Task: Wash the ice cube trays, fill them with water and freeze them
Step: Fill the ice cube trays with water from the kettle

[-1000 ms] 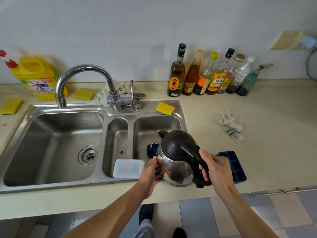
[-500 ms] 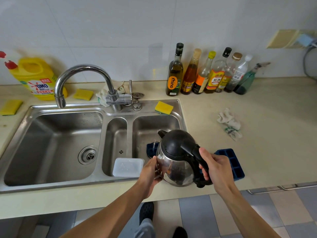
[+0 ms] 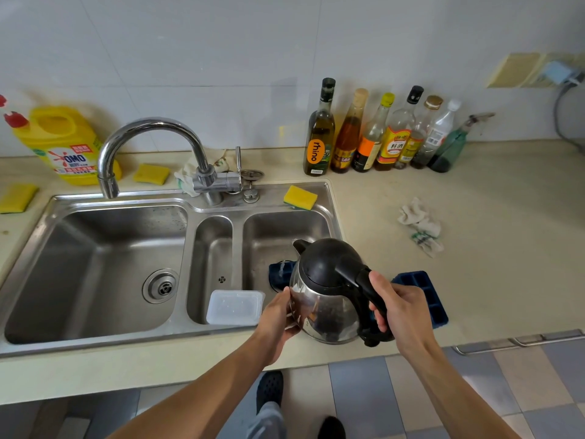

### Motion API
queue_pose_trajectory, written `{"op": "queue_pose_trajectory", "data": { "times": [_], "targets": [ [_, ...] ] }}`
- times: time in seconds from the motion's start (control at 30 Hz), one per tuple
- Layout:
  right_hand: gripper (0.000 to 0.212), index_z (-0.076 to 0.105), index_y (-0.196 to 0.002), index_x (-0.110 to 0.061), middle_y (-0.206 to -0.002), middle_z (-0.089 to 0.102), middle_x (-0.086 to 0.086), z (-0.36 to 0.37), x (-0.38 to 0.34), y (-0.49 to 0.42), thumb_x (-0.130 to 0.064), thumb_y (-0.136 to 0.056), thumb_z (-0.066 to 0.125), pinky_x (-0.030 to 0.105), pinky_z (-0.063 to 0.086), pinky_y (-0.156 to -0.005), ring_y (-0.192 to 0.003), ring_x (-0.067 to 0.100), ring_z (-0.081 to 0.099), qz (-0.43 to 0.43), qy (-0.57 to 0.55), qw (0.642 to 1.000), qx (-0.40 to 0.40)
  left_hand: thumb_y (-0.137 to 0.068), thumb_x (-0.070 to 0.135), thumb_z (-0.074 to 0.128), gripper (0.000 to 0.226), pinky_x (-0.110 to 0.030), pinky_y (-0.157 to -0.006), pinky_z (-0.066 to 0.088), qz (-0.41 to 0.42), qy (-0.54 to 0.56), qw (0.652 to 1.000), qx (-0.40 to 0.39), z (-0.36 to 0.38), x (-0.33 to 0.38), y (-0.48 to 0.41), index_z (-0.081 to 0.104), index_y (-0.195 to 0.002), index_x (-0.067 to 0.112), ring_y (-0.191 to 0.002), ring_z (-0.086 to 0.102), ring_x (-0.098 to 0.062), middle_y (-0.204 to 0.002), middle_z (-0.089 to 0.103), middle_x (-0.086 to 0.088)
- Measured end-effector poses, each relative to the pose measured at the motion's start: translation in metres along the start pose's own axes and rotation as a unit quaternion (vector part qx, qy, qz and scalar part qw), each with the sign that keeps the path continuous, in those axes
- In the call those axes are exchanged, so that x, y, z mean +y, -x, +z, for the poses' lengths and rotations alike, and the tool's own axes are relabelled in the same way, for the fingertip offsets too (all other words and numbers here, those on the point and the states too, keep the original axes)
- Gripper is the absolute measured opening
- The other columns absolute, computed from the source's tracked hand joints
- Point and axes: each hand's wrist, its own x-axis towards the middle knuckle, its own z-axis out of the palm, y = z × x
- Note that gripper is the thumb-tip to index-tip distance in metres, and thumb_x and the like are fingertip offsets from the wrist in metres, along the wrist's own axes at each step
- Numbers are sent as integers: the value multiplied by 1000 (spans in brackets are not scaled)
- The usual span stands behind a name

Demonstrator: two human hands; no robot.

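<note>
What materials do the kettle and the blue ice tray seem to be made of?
Kettle: the body looks like polished steel, since it mirrors the room; the lid and handle look like matte black plastic. Blue tray: dull, dark blue, probably plastic or silicone; the picture does not show which.

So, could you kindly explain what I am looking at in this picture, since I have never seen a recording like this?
There is no machine here: a person wears a camera on the head, looking down at their own bare hands. The right hand grips the handle of a kettle; the left hand steadies its steel side. The kettle is tipped toward a blue ice cube tray in the right basin of the sink. A second blue tray lies on the counter, with bottles along the wall.
</note>
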Motion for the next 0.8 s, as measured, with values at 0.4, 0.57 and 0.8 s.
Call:
{"op": "queue_pose_trajectory", "data": {
  "times": [0.4,0.57,0.8],
  "targets": [
    [54,63,-49,-15,-45,55,3,-8,-5,1,-47,-92,65,18,43,-41,-38,11,48,-1,-10,1000,16,-107,42,40,46,-34,-81,51,3,-25,1000,-18,11,6,2,71,-113,9,-112,63,-28,-114,72,-8],
    [53,64,-49,-17,-46,55,3,-11,-6,2,-48,-93,65,19,44,-42,-39,11,48,1,-11,1000,22,-107,42,40,46,-35,-82,51,7,-39,999,-20,14,7,1,71,-112,8,-111,63,-29,-115,71,-11],
    [53,64,-48,-18,-46,55,3,-15,-6,3,-45,-94,65,17,43,-41,-38,11,48,9,-18,999,36,-107,45,38,46,-32,-80,50,10,-60,998,-29,21,9,5,73,-107,16,-111,62,-26,-117,70,-7]
  ]
}}
